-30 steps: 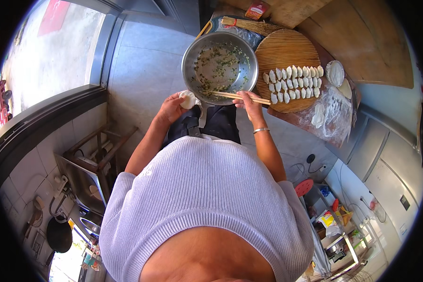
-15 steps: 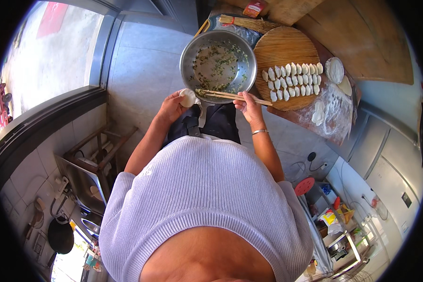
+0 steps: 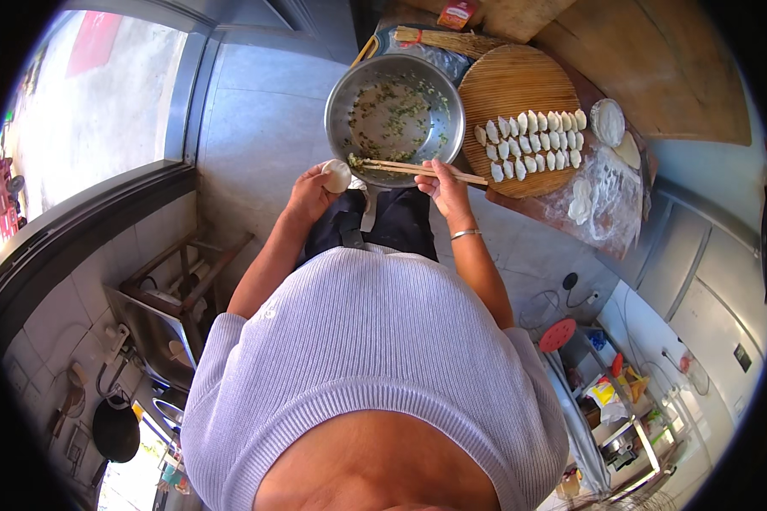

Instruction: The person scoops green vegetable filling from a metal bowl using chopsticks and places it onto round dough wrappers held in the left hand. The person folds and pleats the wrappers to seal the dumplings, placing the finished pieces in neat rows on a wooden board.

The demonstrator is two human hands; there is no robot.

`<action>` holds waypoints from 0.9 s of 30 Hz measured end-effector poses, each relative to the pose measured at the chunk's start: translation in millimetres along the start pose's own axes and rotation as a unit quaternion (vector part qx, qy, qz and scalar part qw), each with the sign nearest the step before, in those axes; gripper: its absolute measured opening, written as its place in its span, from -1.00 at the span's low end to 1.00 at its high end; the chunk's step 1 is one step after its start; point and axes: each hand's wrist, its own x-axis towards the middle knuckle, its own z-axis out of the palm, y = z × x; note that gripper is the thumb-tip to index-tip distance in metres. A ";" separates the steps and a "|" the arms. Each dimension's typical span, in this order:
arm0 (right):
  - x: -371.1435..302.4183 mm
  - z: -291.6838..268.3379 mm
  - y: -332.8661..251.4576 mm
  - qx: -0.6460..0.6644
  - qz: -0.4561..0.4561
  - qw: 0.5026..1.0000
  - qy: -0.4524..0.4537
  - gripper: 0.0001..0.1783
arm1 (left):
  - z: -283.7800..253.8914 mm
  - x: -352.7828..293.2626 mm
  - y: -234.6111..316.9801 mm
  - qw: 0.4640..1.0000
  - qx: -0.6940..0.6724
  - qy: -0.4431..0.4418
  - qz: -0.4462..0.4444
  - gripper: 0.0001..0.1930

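Observation:
A round white dumpling wrapper (image 3: 337, 177) rests in my left hand (image 3: 313, 192), pinched at its edge by the near left rim of a big steel bowl (image 3: 336, 102). My right hand (image 3: 444, 186) grips a pair of wooden chopsticks (image 3: 400, 166), which cross the bowl's near rim toward the wrapper. At their tips is a small clump of chopped green filling (image 3: 355, 160), close beside the wrapper; whether it touches is hard to tell. More filling (image 3: 400, 111) is scattered thinly over the bowl's bottom and walls.
Right of the bowl, a round slatted board (image 3: 511, 81) carries rows of folded dumplings (image 3: 533, 140). Beyond it are a flour-dusted work surface (image 3: 605, 200), a few stacked wrappers (image 3: 580, 201) and a floury round dish (image 3: 607, 123). A bundled straw brush (image 3: 447, 41) lies behind.
The chopsticks have shifted slightly left, bringing the filling at their tips nearer the wrapper. My right hand moved left with them; my left hand has hardly moved.

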 end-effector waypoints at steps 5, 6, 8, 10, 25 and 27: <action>4.4 -9.1 0.1 0.046 0.011 0.999 -0.008 -0.71 | 4.4 -3.4 4.2 1.000 -0.005 0.010 0.011 -0.69; 2.7 -8.4 -2.8 0.045 0.010 0.999 -0.003 -0.71 | 4.4 -3.4 3.8 1.000 -0.005 0.010 0.012 -0.69; -0.9 -7.0 -8.5 0.044 0.007 0.999 0.007 -0.71 | 4.9 -2.9 3.2 1.000 -0.005 0.010 0.014 -0.69; -2.1 -5.1 -10.8 0.016 -0.021 0.999 0.023 -0.71 | 5.9 -1.9 2.6 1.000 -0.003 0.008 0.015 -0.69; 28.0 27.5 -2.8 -0.251 -0.099 0.963 -0.026 -0.73 | -2.9 0.1 -3.1 1.000 0.002 0.013 -0.002 -0.71; 28.0 22.5 -6.3 -0.201 -0.054 0.978 -0.030 -0.71 | -2.7 -0.6 -3.3 1.000 -0.002 0.006 -0.002 -0.71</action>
